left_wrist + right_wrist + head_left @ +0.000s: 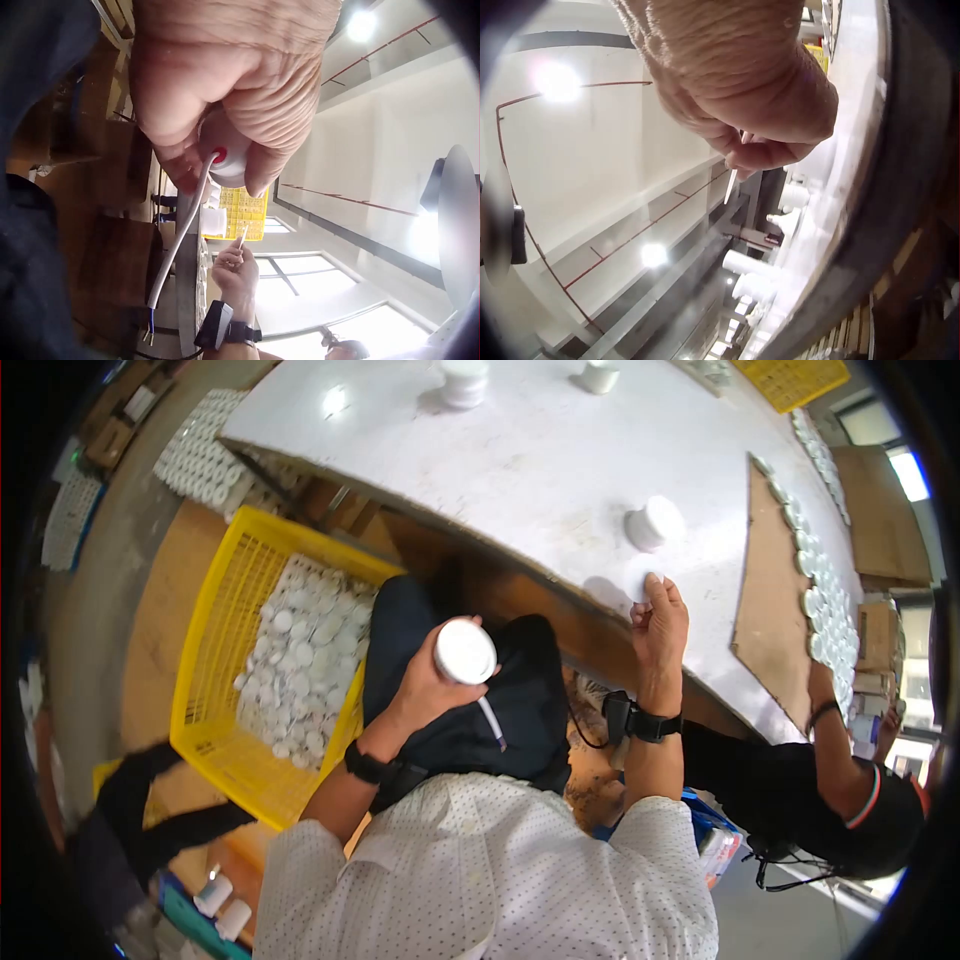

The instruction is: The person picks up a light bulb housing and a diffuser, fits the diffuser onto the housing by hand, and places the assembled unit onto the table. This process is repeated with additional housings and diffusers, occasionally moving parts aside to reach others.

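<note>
My left hand (415, 690) grips a white round cup-like housing (466, 651) above my lap, its pale round face turned up. From its underside a white cable (180, 232) hangs through a red ring (219, 155), with bare wire ends at the tip. Over the table's near edge, my right hand (662, 628) pinches a thin white disc (638, 572) between thumb and fingers. Seen edge-on in the right wrist view, the disc (731, 186) is a narrow white strip. Just beyond that hand stands a short white stack (657, 523) of round pieces.
A yellow crate (208, 650) holding many small white round pieces stands at my left. Farther back on the white table (520, 470) are more white stacks (465, 384). Brown board (772, 600) and rows of white round pieces lie at right, near another person's arm (835, 760).
</note>
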Available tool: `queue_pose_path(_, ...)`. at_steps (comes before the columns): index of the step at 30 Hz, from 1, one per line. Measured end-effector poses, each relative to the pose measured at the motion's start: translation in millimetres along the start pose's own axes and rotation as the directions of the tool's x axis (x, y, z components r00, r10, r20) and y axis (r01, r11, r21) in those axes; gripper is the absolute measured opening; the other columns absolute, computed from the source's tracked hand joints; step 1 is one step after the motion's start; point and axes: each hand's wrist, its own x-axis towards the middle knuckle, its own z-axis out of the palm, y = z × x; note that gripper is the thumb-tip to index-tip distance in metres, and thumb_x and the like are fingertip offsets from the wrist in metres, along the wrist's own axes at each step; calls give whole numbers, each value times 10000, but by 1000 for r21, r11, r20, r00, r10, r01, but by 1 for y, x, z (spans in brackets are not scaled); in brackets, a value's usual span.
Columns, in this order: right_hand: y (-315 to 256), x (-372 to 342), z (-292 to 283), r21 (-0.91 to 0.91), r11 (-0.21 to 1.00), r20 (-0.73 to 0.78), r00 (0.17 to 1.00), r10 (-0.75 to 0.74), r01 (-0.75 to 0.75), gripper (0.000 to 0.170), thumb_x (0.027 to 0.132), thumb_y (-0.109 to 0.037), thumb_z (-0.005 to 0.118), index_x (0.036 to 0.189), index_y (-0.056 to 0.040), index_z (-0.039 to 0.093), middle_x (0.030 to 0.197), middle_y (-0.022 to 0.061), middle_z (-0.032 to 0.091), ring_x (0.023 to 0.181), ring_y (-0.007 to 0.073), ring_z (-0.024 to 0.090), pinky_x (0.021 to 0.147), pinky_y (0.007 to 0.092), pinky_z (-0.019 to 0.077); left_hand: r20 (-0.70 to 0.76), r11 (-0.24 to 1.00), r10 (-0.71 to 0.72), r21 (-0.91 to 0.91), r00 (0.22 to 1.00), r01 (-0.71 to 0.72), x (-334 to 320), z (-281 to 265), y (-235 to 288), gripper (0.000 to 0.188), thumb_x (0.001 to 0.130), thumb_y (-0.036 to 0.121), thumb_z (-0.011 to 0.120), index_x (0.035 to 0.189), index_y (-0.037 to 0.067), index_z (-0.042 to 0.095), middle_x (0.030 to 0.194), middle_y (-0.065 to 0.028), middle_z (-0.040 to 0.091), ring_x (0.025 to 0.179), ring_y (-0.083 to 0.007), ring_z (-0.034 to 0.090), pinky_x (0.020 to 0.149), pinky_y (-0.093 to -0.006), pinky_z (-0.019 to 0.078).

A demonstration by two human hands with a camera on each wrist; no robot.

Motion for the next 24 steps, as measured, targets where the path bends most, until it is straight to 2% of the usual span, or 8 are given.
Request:
queue_pose_path(1,9,-10,7,1,999,13,999,36,-36,117,836,-143,624,828,-47,559,625,-2,525,496,63,456,443,174,376,-11,999,15,-50,1000,-16,1,1,-3,728,664,-68,705,1279,13,325,1349,-132,388,1017,-215,570,842,-347,496)
queue_pose_path(5,39,-44,27,-214,965,208,959,195,-149,145,870,-178,591,805,-51,565,630,-14,526,499,50,441,447,184,342,3,978,-88,-189,996,87,3,0,4,752,689,-20,714,1304,55,287,1331,-132,396,1003,-272,577,818,-391,515)
queue_pose_path(9,73,-65,42,-84,927,374,851,368,-365,129,863,-141,596,937,-35,601,691,-4,568,511,47,455,452,179,364,7,977,-74,-202,997,74,1,-6,4,713,721,-18,650,1303,58,245,1301,-116,389,1050,-273,556,749,-332,546)
queue_pose_path(13,84,-73,55,-142,890,384,805,452,-432,192,846,-130,617,999,-14,610,735,9,599,517,49,460,457,176,372,-18,986,11,-166,1000,-13,1,-11,-3,732,735,0,629,1334,71,215,1290,-113,392,938,-240,582,735,-328,543)
queue_pose_path(18,95,-76,63,-200,907,397,816,420,-370,240,836,-132,630,1030,7,618,749,13,605,531,45,458,479,174,376,-6,976,5,-216,1000,-6,-1,-17,-7,767,733,-12,615,1360,78,183,1226,-101,423,817,-192,573,696,-317,538)
queue_pose_path(20,99,-77,65,-224,916,404,824,397,-332,244,832,-131,634,1029,12,622,750,13,604,539,43,457,485,174,376,3,976,-48,-212,999,48,-3,-19,-9,758,743,30,656,1361,99,223,1346,-112,341,1017,-187,503,684,-293,522)
queue_pose_path(22,101,-79,67,-264,936,424,845,327,-231,238,814,-118,652,1008,19,628,736,3,592,562,37,465,491,173,379,-18,981,-54,-185,998,50,-2,-18,-10,746,742,43,666,1352,90,238,1326,-113,363,989,-177,509,663,-279,520)
queue_pose_path(24,101,-82,71,-288,932,416,847,331,-222,241,802,-108,664,1002,20,629,728,-4,581,572,33,465,495,171,378,-40,986,-59,-159,997,52,-2,-17,-10,736,741,55,677,1343,81,254,1306,-114,384,962,-167,516,643,-266,518)
